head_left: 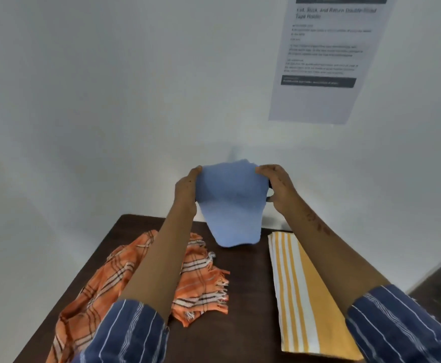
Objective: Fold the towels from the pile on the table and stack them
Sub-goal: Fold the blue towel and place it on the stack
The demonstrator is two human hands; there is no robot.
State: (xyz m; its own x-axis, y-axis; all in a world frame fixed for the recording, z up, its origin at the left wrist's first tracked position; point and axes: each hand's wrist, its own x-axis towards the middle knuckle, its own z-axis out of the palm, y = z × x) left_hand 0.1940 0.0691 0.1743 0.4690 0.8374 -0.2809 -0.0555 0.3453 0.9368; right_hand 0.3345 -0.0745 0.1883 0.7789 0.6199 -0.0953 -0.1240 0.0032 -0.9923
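I have the left hand [188, 188] and right hand [277, 188] each pinching a top corner of the blue towel [231, 205], held above the surface [248, 284] so it hangs flat for folding, the striped towel [308, 297] lying folded alongside.

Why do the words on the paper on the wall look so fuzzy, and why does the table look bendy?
In the head view, the paper sits far off and out of focus, so only its heading half reads; the wide-angle lens bends the table edges outward; the light is soft, with only a faint shadow behind the blue towel.
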